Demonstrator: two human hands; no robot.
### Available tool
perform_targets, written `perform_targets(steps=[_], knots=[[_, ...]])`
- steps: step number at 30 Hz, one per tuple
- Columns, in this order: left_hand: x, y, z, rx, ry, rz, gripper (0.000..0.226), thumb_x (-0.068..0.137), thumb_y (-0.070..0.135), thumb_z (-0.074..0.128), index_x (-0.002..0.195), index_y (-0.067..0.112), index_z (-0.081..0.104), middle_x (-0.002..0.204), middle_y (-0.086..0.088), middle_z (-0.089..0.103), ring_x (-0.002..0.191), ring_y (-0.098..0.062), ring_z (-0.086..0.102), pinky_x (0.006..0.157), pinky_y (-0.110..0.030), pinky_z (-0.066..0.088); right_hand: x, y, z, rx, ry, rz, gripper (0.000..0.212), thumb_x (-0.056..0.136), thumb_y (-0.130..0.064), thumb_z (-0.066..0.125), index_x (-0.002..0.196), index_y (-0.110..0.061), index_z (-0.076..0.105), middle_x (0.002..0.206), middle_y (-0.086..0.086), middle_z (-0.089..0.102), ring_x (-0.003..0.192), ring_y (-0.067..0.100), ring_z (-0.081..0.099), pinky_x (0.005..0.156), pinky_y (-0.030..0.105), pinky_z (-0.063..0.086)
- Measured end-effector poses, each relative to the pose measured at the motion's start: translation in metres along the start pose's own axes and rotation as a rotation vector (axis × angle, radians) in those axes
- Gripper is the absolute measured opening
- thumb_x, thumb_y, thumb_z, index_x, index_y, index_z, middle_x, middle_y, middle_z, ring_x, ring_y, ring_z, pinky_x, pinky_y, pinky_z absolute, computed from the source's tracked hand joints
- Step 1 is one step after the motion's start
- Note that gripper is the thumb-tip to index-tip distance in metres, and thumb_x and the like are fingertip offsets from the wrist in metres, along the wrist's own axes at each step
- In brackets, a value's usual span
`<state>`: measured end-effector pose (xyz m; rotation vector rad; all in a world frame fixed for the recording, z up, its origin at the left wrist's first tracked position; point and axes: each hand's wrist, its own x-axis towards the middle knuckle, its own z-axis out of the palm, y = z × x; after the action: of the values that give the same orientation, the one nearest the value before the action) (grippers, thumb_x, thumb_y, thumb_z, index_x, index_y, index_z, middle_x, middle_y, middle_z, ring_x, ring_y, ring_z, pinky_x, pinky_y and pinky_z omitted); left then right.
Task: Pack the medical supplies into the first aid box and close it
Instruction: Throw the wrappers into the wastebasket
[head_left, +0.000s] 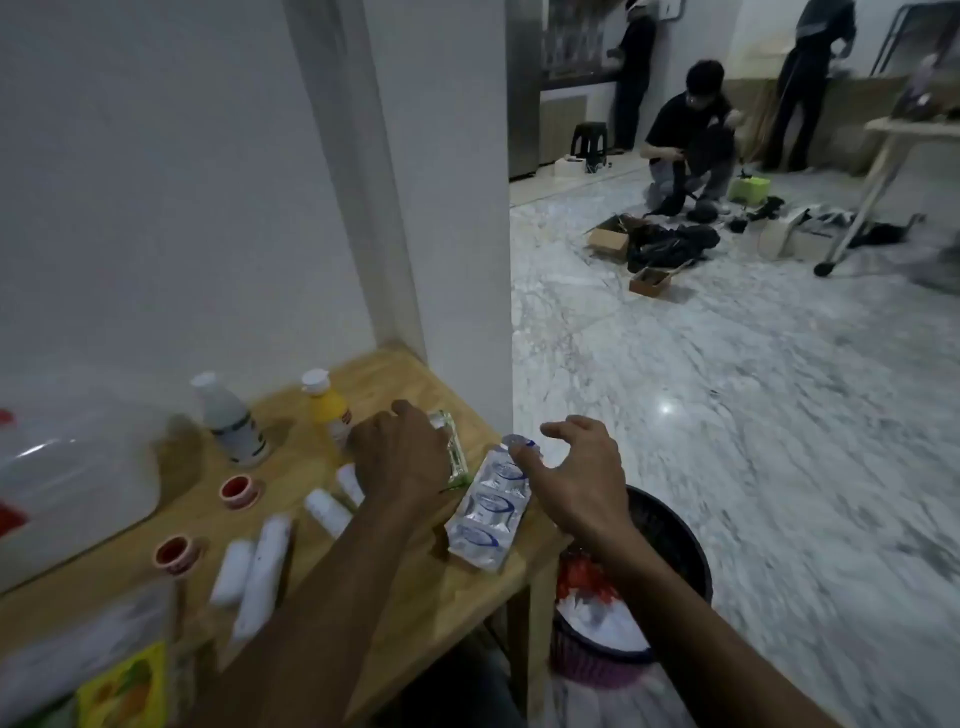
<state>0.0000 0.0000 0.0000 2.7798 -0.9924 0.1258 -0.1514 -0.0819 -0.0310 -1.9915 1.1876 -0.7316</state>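
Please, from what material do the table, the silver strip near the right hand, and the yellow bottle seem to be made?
Table: light wood, matte; grain lines show. Silver strip: probably foil or plastic film, glossy; it reflects light and has sealed pockets. Yellow bottle: likely plastic with a white cap, though blur leaves this uncertain.

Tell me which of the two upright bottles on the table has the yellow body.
The yellow bottle, the one standing right beside the left hand. The other upright one, the white bottle, stands further left and is white with a dark label band.

Head-worn wide view, down and forward over the wooden table (395, 597), close.
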Motion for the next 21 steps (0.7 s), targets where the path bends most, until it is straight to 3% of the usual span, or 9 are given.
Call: perform_targets(steps=[5, 13, 18, 21], knots=[[0.008, 0.006, 0.006, -0.104, 0.009, -0.106, 0.049, 0.090, 0.048, 0.058, 0.118, 0.008, 0.052, 0.124, -0.018, 0.060, 0.115, -0.038, 0.053, 0.093, -0.046, 0.041, 0.003, 0.005, 0.003, 0.022, 0.005, 0.002, 0.042, 0.080, -0.056, 0.067, 0.106, -0.023, 0.074, 0.140, 0.003, 0.052, 0.129, 0.021, 0.046, 0.104, 0.046, 0.039], [0.012, 0.015, 0.005, -0.454, 0.052, -0.231, 0.066, 0.074, 0.040, 0.082, 0.124, 0.005, 0.058, 0.127, -0.016, 0.062, 0.117, -0.037, 0.055, 0.083, -0.038, 0.039, 0.006, 0.009, 0.002, 0.112, 0.012, -0.005, 0.027, 0.082, -0.044, 0.072, 0.092, -0.019, 0.077, 0.133, -0.001, 0.057, 0.126, 0.018, 0.049, 0.103, 0.041, 0.040], [0.016, 0.019, 0.000, -0.681, 0.049, -0.348, 0.063, 0.067, 0.022, 0.090, 0.122, 0.006, 0.064, 0.123, -0.016, 0.066, 0.114, -0.035, 0.060, 0.085, -0.036, 0.047, 0.008, 0.008, -0.005, 0.148, 0.017, -0.007, 0.025, 0.083, -0.040, 0.072, 0.090, -0.017, 0.077, 0.131, -0.001, 0.058, 0.125, 0.018, 0.048, 0.102, 0.038, 0.040], [0.014, 0.022, -0.002, -0.733, 0.076, -0.363, 0.051, 0.067, 0.019, 0.089, 0.113, 0.007, 0.071, 0.114, -0.014, 0.071, 0.104, -0.032, 0.066, 0.073, -0.031, 0.045, 0.009, 0.009, -0.006, 0.165, 0.023, -0.007, 0.023, 0.083, -0.039, 0.072, 0.089, -0.017, 0.077, 0.130, -0.001, 0.058, 0.125, 0.018, 0.048, 0.101, 0.040, 0.041]])
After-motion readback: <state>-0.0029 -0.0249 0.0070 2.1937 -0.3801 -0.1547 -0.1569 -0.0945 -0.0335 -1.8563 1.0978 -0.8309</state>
